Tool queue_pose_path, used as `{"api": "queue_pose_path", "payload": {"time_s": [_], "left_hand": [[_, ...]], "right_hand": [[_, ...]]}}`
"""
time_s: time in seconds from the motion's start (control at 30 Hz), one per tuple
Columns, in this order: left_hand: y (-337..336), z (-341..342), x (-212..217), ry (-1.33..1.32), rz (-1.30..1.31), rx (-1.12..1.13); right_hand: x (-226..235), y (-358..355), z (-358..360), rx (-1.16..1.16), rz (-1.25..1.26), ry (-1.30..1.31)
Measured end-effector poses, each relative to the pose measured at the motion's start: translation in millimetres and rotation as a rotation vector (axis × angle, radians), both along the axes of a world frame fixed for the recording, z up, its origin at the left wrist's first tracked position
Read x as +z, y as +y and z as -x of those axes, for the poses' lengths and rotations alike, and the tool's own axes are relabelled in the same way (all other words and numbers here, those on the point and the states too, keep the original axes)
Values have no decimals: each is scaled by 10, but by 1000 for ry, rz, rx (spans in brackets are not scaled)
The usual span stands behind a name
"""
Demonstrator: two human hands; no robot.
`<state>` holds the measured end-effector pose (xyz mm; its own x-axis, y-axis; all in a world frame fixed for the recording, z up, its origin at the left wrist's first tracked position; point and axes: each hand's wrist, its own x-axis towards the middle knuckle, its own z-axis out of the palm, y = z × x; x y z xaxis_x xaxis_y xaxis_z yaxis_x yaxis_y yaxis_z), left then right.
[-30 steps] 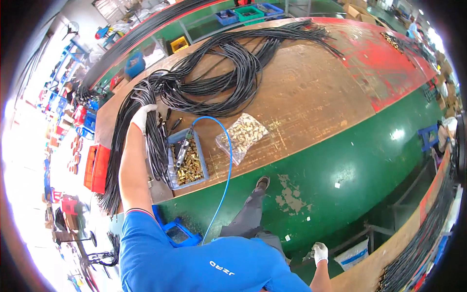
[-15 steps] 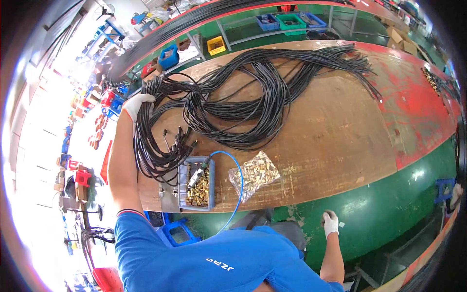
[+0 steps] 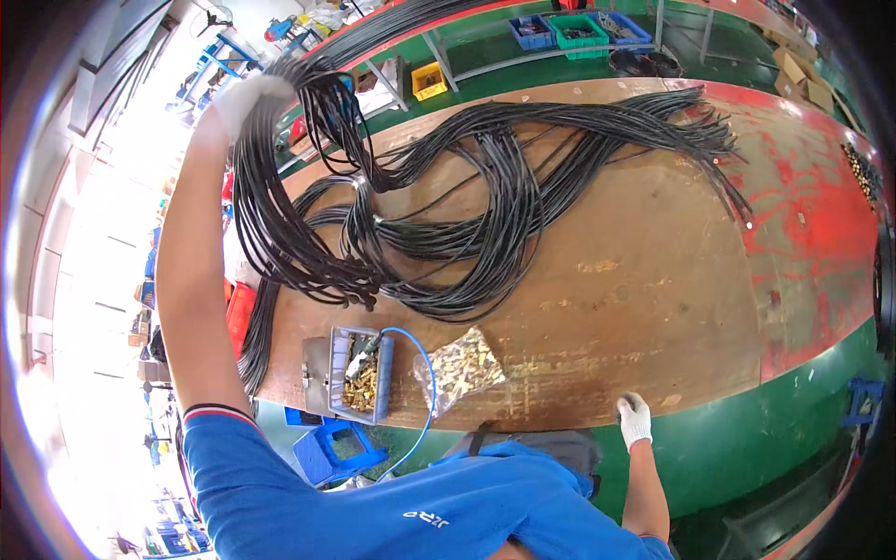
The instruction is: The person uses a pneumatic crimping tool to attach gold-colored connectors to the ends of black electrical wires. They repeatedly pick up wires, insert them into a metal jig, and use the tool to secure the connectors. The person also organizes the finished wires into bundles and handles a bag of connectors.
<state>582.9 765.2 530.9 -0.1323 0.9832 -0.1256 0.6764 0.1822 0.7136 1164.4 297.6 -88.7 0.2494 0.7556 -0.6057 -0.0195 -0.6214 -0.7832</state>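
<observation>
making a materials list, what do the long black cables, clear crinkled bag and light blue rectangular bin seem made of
Long black cables: probably rubber or plastic sheathing, showing a soft sheen along smooth bends.
Clear crinkled bag: likely thin plastic film, see-through and glinting.
Light blue rectangular bin: seemingly moulded plastic, rigid-walled and evenly coloured.

L one of two head cams, worn on my head: wide fisheye, upright, looks down & fwd, edges bending nr rim. My blue shirt [image 3: 373, 523] v. close at 6 o'clock, L hand [image 3: 250, 99] abt 10, R hand [image 3: 636, 421] abt 4, tabletop [image 3: 635, 271] mid-view, yellow bin [image 3: 429, 81] farther, 12.
</observation>
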Motion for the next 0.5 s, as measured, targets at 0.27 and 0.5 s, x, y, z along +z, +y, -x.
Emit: {"api": "queue_pose_path", "payload": {"time_s": [0.27,0.5], "left_hand": [[25,-2658,-48,-5,-32,-540],[-1110,-4559,-1253,-214,146,-674]], "right_hand": [[1703,1923,-400,-31,-368,398],[3298,2990,-427,-102,-464,1250]]}}
